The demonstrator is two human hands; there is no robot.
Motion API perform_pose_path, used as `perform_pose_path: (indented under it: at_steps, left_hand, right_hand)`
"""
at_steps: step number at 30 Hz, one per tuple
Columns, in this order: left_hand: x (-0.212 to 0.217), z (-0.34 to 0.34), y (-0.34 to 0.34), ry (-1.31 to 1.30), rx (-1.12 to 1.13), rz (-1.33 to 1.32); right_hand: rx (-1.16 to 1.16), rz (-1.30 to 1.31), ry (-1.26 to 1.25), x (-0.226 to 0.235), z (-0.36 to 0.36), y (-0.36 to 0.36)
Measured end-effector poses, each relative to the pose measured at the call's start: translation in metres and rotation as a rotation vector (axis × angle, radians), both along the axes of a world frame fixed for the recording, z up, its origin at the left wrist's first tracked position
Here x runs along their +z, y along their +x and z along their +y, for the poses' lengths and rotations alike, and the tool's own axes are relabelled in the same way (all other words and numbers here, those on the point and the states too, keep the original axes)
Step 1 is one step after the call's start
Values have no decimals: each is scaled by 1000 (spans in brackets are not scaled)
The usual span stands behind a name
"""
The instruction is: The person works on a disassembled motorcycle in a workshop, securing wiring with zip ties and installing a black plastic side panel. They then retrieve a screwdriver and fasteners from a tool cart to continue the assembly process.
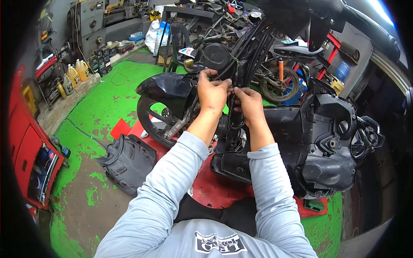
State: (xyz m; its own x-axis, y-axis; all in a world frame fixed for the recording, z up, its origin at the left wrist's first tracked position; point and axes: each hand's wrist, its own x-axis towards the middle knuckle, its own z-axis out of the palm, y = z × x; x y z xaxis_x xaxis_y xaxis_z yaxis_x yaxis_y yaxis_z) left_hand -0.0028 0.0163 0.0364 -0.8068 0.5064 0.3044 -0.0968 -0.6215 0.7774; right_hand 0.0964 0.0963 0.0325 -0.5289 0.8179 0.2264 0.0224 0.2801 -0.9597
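Observation:
My left hand (212, 96) and my right hand (250, 104) meet in front of the partly stripped scooter's steering column (248, 64). Thumb and fingertips of each are pinched together, almost touching. What lies between them is too small to make out. Just below, dark wiring (234, 114) runs down the frame. To the left of my left hand are the glossy black front fender (165, 91) and the front wheel (144, 118). Right of my right hand stretches the scooter's large black body panelling (282, 137).
A loose black plastic panel (129, 161) lies on the green floor at left. The scooter stands over a red platform (215, 189). A red cabinet (32, 150) is at far left, yellow jugs (81, 70) behind it. Another motorcycle's wheel (279, 84) shows at the back right.

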Motion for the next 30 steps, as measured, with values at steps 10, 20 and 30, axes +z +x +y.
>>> perform_pose_path:
  at_steps: [10,20,30]
  left_hand:
    - [-2,-2,3,-16,-82,90]
    - [-40,8,11,-178,45,183]
    - [-37,11,13,-198,-116,210]
  right_hand:
    - [-197,30,564,-2,-24,-1]
    - [19,349,-123,-6,0,-3]
    - [130,399,-480,-15,12,-6]
